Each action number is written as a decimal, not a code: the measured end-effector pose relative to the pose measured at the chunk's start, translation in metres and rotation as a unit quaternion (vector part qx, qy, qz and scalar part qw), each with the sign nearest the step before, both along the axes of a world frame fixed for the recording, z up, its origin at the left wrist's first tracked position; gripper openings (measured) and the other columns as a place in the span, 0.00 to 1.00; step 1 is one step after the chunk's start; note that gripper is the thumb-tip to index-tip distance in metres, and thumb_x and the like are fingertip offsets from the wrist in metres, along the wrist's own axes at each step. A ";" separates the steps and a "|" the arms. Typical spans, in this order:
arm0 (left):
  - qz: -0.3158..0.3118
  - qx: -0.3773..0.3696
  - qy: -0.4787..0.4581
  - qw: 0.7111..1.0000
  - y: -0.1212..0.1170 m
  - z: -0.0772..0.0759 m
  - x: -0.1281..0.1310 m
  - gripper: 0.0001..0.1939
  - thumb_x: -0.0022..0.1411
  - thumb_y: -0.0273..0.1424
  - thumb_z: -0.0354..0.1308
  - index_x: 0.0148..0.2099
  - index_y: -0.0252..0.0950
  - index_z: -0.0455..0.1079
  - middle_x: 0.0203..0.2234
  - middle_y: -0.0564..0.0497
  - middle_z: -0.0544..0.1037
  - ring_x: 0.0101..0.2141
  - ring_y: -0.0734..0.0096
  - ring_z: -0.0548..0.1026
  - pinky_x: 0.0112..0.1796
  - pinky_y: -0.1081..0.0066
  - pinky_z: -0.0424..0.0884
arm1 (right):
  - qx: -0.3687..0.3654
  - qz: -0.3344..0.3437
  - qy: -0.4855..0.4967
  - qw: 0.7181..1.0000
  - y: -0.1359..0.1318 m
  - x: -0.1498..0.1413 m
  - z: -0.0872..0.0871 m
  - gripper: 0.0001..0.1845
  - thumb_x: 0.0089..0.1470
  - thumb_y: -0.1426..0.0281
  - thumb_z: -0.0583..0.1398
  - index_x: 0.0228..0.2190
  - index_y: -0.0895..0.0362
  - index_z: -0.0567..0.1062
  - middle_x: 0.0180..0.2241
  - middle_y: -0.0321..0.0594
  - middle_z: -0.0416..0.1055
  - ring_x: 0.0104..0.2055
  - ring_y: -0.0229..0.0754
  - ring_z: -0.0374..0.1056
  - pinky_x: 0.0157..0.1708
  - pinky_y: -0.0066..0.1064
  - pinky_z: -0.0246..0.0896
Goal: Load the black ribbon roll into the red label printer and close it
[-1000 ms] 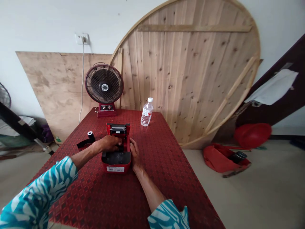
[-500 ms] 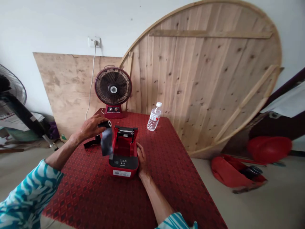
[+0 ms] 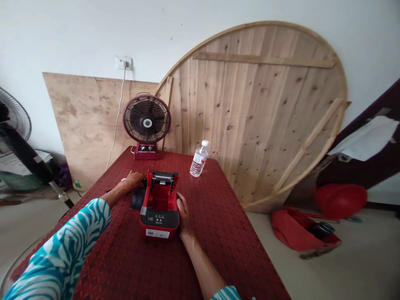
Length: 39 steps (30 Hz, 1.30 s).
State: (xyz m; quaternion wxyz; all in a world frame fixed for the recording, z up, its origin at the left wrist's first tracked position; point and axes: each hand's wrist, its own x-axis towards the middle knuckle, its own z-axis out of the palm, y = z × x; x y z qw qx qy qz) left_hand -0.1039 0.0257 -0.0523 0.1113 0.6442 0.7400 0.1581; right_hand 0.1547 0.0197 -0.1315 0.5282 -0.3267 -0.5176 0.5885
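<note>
A red and black label printer [image 3: 159, 221] stands on the table with its lid raised, showing a hollow red bay. My right hand [image 3: 184, 212] is closed against the printer's right side, fingers curled along it. To the left of the raised lid, my left hand [image 3: 134, 180] is down near the tabletop, its fingers bent over a roll of black ribbon, mostly hidden by the hand. A loose length of dark ribbon [image 3: 137, 199] hangs from there beside the printer's left wall. Something small and white shows by the left wrist, too unclear to name.
A red table fan [image 3: 146, 125] and a clear water bottle [image 3: 199, 159] stand on the red-covered table [image 3: 215, 233]. A large round wooden board [image 3: 250, 112] leans on the wall behind. On the floor to the right lies a red bag [image 3: 290, 229]; a floor fan [image 3: 34, 156] stands left.
My left hand has lowered the ribbon roll toward the tabletop, left of the printer, and the ribbon has dropped with it. The right hand stays on the printer. The view has tilted slightly upward.
</note>
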 end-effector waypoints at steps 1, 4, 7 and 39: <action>0.004 0.011 -0.020 1.000 -0.002 0.002 -0.008 0.12 0.55 0.37 0.63 0.41 0.39 0.74 0.38 0.47 0.79 0.44 0.57 0.75 0.47 0.58 0.67 | 0.000 0.000 0.000 1.000 0.000 0.000 0.000 0.25 0.51 0.53 0.57 0.47 0.52 0.74 0.52 0.41 0.71 0.55 0.48 0.64 0.56 0.42 0.55; 0.027 0.047 -0.082 0.995 -0.017 0.015 -0.042 0.15 0.54 0.41 0.59 0.42 0.40 0.75 0.40 0.47 0.80 0.46 0.54 0.74 0.46 0.63 0.68 | -0.005 -0.001 -0.002 1.000 0.000 0.000 0.000 0.25 0.51 0.53 0.58 0.46 0.52 0.74 0.52 0.41 0.71 0.55 0.49 0.64 0.55 0.42 0.56; 0.049 0.060 -0.136 0.988 -0.045 0.024 -0.075 0.19 0.49 0.44 0.59 0.39 0.38 0.76 0.39 0.46 0.81 0.46 0.52 0.74 0.46 0.61 0.69 | -0.009 -0.002 -0.003 1.000 0.000 -0.001 0.001 0.24 0.51 0.53 0.58 0.46 0.52 0.74 0.52 0.41 0.71 0.54 0.48 0.65 0.54 0.42 0.56; -0.164 -0.056 0.117 0.978 -0.070 0.076 0.098 0.16 0.59 0.37 0.60 0.50 0.41 0.73 0.44 0.48 0.79 0.44 0.58 0.77 0.42 0.66 0.70 | 0.006 0.012 0.033 0.999 0.000 -0.007 0.000 0.23 0.53 0.54 0.57 0.47 0.51 0.74 0.50 0.39 0.72 0.53 0.47 0.65 0.53 0.40 0.58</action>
